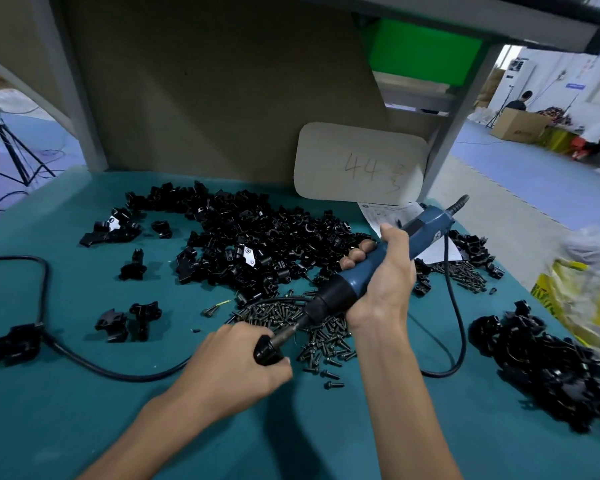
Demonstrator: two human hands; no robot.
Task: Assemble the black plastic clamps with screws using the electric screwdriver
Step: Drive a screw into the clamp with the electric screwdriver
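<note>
Hands: left hand grips one black clamp in curled fingers, low over teal tabletop; right hand wraps round blue electric screwdriver, bit angled down into that clamp. Screws: loose heap just behind. Clamp parts: large pile farther back. Card marked 44: rearmost.

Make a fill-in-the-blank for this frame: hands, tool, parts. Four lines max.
1. The right hand grips a blue electric ____.
2. The left hand holds a black ____ against the tool's bit.
3. Under the tool lies a pile of loose ____.
4. The card leaning at the back of the table bears the handwritten number ____.
Missing words: screwdriver; clamp; screws; 44.
</note>
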